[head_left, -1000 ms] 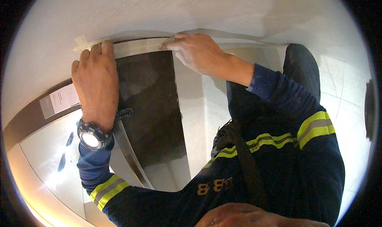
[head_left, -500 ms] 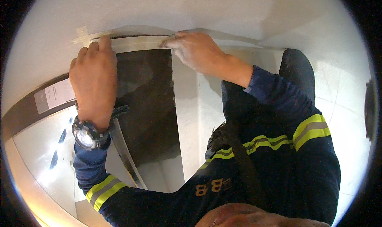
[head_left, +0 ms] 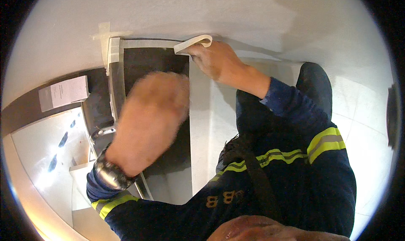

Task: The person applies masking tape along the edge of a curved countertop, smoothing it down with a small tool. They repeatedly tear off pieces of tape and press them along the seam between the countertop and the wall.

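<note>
the pale tape (head_left: 147,44) runs along the upper edge of the dark panel (head_left: 135,63), from the taped corner at the left across to the right hand (head_left: 217,61). the right hand pinches it near the panel's upper right corner, thumb and fingers pressed together, and the loose end curls up over the fingers in 1 loop. that pinch probably holds the free part clear, so it does not cling to the wall (head_left: 253,13) just behind; the flat stretch presumably lies straight because it sticks to the edge.

the left hand (head_left: 149,118) hangs in front of the panel, below the tape and apart from it. it is blurred, its fingers turned away, so i cannot tell whether they are spread or closed. a watch (head_left: 112,173) is on that wrist.

left of the corner, 2 strips form a tape cross (head_left: 104,36) on the wall, seemingly held by their own glue. lower down are a printed sheet (head_left: 65,93) and a metal latch plate (head_left: 103,132).
</note>
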Demonstrator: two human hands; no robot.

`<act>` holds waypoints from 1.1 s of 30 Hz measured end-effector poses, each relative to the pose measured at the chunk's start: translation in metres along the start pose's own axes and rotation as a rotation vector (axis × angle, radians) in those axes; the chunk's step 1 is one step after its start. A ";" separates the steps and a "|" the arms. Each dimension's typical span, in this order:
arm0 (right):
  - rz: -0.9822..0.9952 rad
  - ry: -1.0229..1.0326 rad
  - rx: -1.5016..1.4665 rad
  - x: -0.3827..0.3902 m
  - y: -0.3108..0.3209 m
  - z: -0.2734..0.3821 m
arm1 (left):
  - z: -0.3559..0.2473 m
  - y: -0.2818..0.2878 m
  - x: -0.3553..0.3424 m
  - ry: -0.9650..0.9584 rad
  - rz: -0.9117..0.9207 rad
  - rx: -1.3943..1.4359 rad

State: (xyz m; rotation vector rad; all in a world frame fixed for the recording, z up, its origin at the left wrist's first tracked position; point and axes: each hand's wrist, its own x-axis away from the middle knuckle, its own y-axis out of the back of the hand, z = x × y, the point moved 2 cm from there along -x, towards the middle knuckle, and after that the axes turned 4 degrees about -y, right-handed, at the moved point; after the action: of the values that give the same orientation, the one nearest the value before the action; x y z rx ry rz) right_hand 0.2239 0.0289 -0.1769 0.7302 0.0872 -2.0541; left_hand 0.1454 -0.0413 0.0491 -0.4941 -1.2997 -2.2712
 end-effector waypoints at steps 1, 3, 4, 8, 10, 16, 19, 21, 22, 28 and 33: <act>-0.014 0.025 -0.008 0.000 0.002 0.003 | -0.008 -0.015 -0.001 -0.100 -0.008 0.098; -0.044 0.070 -0.018 0.000 0.007 0.006 | -0.013 -0.034 -0.008 -0.098 0.101 0.052; -0.028 0.063 -0.015 0.000 0.006 0.004 | -0.009 -0.041 -0.011 -0.064 0.098 0.001; 0.016 0.033 -0.018 0.003 0.000 -0.002 | 0.011 -0.063 -0.021 0.033 0.132 -0.218; -0.001 0.032 -0.025 0.003 0.002 -0.003 | 0.017 -0.066 -0.027 0.031 0.165 -0.278; -0.035 0.056 -0.045 0.003 0.003 0.000 | 0.015 -0.062 -0.029 0.023 0.162 -0.299; -0.028 0.048 -0.013 0.004 0.001 -0.001 | 0.014 -0.060 -0.030 0.031 0.169 -0.306; -0.019 0.037 -0.004 0.005 0.003 0.000 | 0.012 -0.057 -0.031 0.025 0.184 -0.315; -0.023 0.044 -0.024 0.006 0.003 0.000 | 0.011 -0.055 -0.033 0.022 0.191 -0.320; -0.101 0.115 -0.050 0.011 -0.005 -0.013 | 0.007 -0.043 -0.043 -0.132 -0.102 -0.088; -0.154 0.108 -0.121 0.013 -0.013 -0.018 | 0.016 -0.053 -0.046 -0.031 -0.113 -0.017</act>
State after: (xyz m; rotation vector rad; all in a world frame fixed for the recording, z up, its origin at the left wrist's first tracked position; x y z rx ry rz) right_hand 0.2162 0.0325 -0.2014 0.7788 0.3362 -2.1326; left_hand 0.1544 0.0061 -0.0037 -0.4746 -1.3566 -2.3775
